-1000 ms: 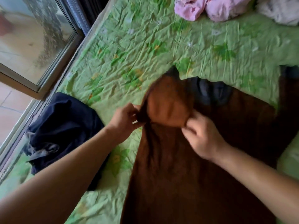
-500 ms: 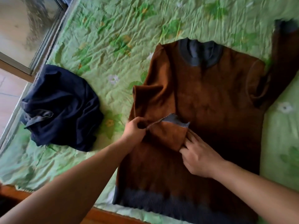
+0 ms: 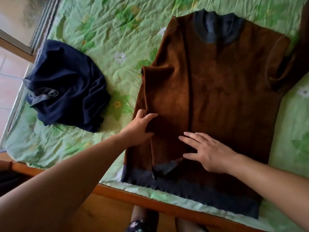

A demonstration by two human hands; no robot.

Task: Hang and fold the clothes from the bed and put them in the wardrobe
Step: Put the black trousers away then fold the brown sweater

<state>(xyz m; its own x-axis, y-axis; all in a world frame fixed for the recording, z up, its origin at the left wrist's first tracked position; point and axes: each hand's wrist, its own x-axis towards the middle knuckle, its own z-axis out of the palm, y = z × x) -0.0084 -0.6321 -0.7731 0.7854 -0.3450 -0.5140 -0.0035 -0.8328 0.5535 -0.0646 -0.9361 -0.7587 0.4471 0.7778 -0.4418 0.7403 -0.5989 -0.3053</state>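
The sweater (image 3: 222, 104) lies flat on its back on the bed (image 3: 107, 30), collar away from the person, hem (image 3: 192, 191) at the near edge just above the wooden rail (image 3: 127, 196). Its left sleeve (image 3: 167, 131) is folded in over the body, grey cuff (image 3: 164, 168) near the hem; the other sleeve (image 3: 299, 64) runs out toward the frame's right edge.

It looks soft and plush, thick enough to hold a fold yet limp, so I'd judge it light and best taken at the shoulder seams or side edges, not the loose cuff.

The left hand (image 3: 140, 128) pinches the folded sleeve's outer edge, fingers closed on the fabric. The right hand (image 3: 209, 153) lies flat and open, fingers spread, pressing the sleeve down beside the cuff.

The hem sits close to the drop, so a pull toward the person could slide it off. There is bare sheet to the right of the body for folding the far sleeve. A crumpled navy garment (image 3: 66, 86) sits well apart at left, by the window (image 3: 21, 19).
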